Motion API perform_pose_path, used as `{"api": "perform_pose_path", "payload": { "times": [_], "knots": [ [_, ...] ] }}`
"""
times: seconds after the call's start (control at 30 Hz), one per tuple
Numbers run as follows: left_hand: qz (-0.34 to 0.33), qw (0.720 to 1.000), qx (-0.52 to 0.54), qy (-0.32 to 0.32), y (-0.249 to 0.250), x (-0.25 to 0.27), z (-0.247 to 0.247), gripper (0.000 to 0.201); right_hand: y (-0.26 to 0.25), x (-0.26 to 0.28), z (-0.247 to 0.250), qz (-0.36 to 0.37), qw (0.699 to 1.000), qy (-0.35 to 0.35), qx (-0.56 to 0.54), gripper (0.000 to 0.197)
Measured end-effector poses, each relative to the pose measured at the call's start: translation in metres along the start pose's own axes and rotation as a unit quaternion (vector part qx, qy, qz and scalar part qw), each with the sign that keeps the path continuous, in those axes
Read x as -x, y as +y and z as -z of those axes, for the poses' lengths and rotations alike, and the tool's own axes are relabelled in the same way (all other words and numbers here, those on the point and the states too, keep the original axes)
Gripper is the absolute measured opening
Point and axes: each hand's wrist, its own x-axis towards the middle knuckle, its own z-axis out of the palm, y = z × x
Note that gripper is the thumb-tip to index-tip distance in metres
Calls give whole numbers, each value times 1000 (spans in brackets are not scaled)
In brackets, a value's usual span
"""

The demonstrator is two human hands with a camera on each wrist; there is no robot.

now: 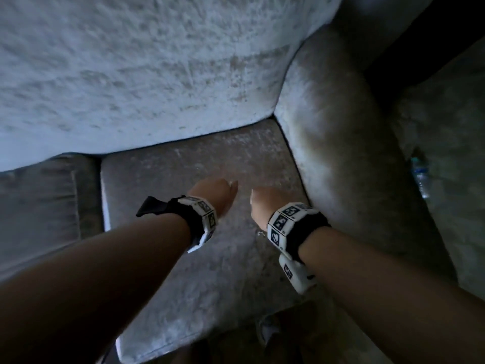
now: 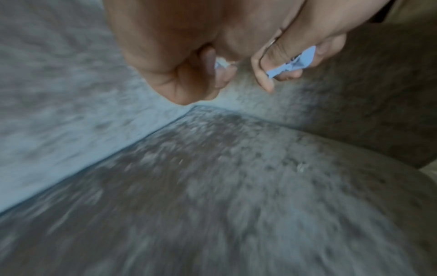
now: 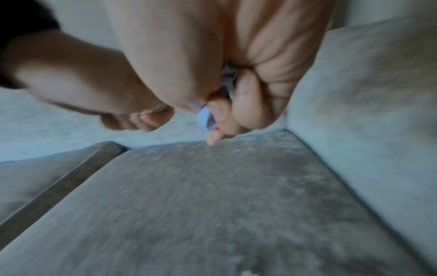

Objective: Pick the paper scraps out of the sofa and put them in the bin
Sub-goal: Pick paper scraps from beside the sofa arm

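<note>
Both hands hover close together over the grey sofa seat cushion (image 1: 210, 271). My left hand (image 1: 217, 195) is curled into a fist, and a small white bit of paper (image 2: 221, 63) shows between its fingers and palm. My right hand (image 1: 262, 203) is also curled, gripping pale crumpled paper scraps (image 3: 208, 117), which the left wrist view shows as paper scraps (image 2: 293, 63) sticking out of that fist. A tiny white scrap (image 1: 259, 233) lies on the seat by my right wrist. The bin is not in view.
The sofa backrest (image 1: 144, 74) rises behind the hands and the padded armrest (image 1: 341, 153) stands to the right. A second seat cushion (image 1: 39, 200) lies to the left across a gap. A plastic bottle (image 1: 420, 177) lies beyond the armrest.
</note>
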Motion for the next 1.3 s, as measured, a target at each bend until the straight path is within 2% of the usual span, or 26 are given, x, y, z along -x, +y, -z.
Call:
{"api": "perform_pose_path", "payload": {
  "times": [0.13, 0.23, 0.3, 0.43, 0.5, 0.6, 0.77, 0.87, 1.03, 1.17, 1.23, 1.3],
  "knots": [
    [89, 994, 57, 11, -43, 22, -26, 47, -28, -2, -6, 27, 999, 14, -32, 29],
    [136, 986, 90, 27, -70, 54, -51, 41, -66, 5, -20, 98, 995, -14, -11, 33],
    [175, 978, 109, 43, -86, 80, -66, 39, -96, 11, -29, 162, 987, -14, 3, 29],
    [268, 951, 142, 68, -124, 142, -87, 43, -167, 27, -43, 240, 971, -19, 4, 30],
    [331, 923, 176, 83, -145, 176, -93, 46, -206, 40, -51, 273, 962, -16, 12, 28],
    [423, 865, 247, 109, -180, 231, -107, 50, -265, 66, -71, 340, 939, -38, 43, 24],
    [518, 784, 296, 172, -237, 331, -155, 45, -376, 121, -124, 445, 886, -45, 121, 20],
    [573, 730, 325, 181, -265, 393, -188, 42, -439, 161, -159, 488, 856, -55, 159, 23],
    [625, 658, 366, 205, -309, 492, -230, 40, -527, 230, -208, 556, 800, -62, 219, 29],
    [656, 621, 370, 218, -345, 556, -249, 36, -590, 273, -240, 592, 764, -66, 248, 29],
    [672, 597, 379, 220, -362, 583, -261, 33, -618, 290, -255, 613, 753, -70, 228, 30],
    [691, 559, 400, 223, -377, 605, -276, 33, -642, 304, -269, 623, 748, -85, 211, 31]
  ]
}}
